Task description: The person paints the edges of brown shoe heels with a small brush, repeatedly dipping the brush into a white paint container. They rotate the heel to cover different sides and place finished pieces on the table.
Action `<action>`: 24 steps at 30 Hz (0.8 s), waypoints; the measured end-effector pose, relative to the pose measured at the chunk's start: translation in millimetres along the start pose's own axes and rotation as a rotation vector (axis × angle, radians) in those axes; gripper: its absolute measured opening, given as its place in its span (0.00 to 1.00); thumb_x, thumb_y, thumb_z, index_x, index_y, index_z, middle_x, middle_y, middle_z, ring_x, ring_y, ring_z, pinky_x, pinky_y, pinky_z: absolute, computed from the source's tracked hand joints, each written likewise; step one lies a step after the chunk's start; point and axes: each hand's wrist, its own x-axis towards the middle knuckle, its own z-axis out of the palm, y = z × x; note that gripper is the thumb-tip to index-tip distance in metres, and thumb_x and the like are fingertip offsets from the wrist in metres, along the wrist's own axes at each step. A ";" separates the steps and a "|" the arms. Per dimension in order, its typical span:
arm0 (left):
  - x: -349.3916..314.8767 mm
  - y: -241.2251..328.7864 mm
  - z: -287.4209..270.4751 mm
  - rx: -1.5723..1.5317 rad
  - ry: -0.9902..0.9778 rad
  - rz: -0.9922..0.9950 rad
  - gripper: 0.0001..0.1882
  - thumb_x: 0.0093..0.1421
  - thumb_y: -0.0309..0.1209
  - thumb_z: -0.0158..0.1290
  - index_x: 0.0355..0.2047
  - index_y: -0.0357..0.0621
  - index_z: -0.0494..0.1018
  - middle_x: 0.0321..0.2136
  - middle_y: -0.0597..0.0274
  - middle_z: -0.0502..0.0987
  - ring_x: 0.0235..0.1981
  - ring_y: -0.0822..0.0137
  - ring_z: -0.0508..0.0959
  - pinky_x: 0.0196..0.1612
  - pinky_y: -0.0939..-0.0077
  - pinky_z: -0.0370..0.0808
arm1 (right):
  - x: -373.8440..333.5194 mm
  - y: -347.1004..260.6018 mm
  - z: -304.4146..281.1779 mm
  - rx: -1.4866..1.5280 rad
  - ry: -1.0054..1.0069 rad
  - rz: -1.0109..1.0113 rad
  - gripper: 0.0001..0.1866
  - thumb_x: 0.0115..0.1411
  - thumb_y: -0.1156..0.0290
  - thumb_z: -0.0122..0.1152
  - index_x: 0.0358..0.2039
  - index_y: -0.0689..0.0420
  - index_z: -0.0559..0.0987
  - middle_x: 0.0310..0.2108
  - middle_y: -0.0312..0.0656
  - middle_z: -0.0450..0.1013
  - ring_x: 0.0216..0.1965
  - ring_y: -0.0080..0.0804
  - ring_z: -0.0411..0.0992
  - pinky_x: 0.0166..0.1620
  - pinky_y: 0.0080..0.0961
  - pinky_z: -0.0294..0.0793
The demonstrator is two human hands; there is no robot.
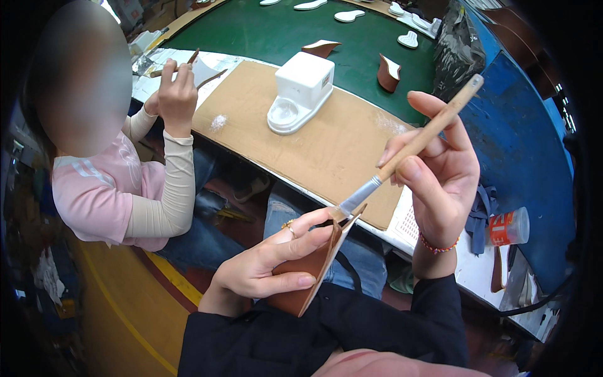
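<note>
My left hand [270, 267] grips a brown wedge shoe sole [300, 290] with a pale edge, held tilted above my lap. A gold-coloured ring sits on one of its fingers. In my right hand [440, 166] is a brush [424, 135] with a wooden handle and a metal collar. The brush slants down to the left, and its bristles meet the upper end of the sole beside my left fingertips. Part of the sole lies hidden behind my left fingers.
A white dispenser [303, 81] with a round dish stands on brown cardboard [242, 125]. Behind it, a green surface [251, 31] carries wedge soles [389, 74]. To the left, another person's hands [176, 94] hold a thin tool. A clear cup [516, 226] lies at right beside a blue panel [521, 125].
</note>
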 end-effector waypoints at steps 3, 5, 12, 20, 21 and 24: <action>2.2 -1.1 2.2 -0.016 0.027 0.012 0.39 0.52 0.21 0.47 0.63 0.61 0.48 0.60 0.37 0.47 0.63 0.48 0.48 0.61 0.61 0.43 | -0.6 2.4 -0.3 -0.023 0.064 0.002 0.30 0.52 0.73 0.56 0.54 0.70 0.59 0.27 0.48 0.72 0.26 0.23 0.70 0.28 0.13 0.67; 1.6 2.0 5.0 -0.042 0.167 -0.084 0.35 0.54 0.22 0.47 0.62 0.49 0.49 0.61 0.43 0.46 0.63 0.53 0.47 0.61 0.65 0.42 | -2.2 5.3 -2.8 -0.015 0.134 -0.080 0.30 0.53 0.74 0.56 0.54 0.69 0.58 0.28 0.49 0.72 0.27 0.23 0.70 0.29 0.12 0.67; 13.5 2.1 13.0 0.182 0.459 -0.214 0.35 0.56 0.25 0.46 0.63 0.42 0.45 0.62 0.48 0.44 0.64 0.55 0.44 0.61 0.68 0.41 | -8.9 23.0 -5.4 -0.092 0.071 -0.382 0.31 0.52 0.82 0.58 0.55 0.62 0.55 0.32 0.49 0.73 0.36 0.31 0.73 0.42 0.22 0.71; 20.7 0.6 12.5 0.389 0.397 -0.119 0.34 0.56 0.25 0.47 0.62 0.44 0.47 0.62 0.44 0.43 0.63 0.52 0.44 0.59 0.64 0.48 | -1.0 23.2 -1.3 -0.228 0.070 -0.400 0.30 0.53 0.77 0.59 0.55 0.62 0.56 0.31 0.50 0.73 0.34 0.27 0.72 0.41 0.20 0.69; 20.9 0.3 12.4 0.398 0.393 -0.112 0.34 0.56 0.25 0.47 0.62 0.44 0.48 0.62 0.44 0.43 0.62 0.53 0.45 0.58 0.65 0.49 | -0.4 22.5 -1.2 -0.231 0.065 -0.390 0.30 0.53 0.77 0.59 0.55 0.62 0.56 0.32 0.50 0.73 0.34 0.27 0.72 0.41 0.20 0.69; 20.3 1.7 12.5 0.417 0.387 -0.114 0.34 0.56 0.24 0.47 0.62 0.45 0.48 0.61 0.43 0.42 0.62 0.53 0.46 0.56 0.66 0.54 | -0.7 20.4 -1.3 -0.238 0.047 -0.375 0.31 0.53 0.77 0.58 0.55 0.62 0.56 0.31 0.50 0.73 0.33 0.27 0.72 0.41 0.20 0.69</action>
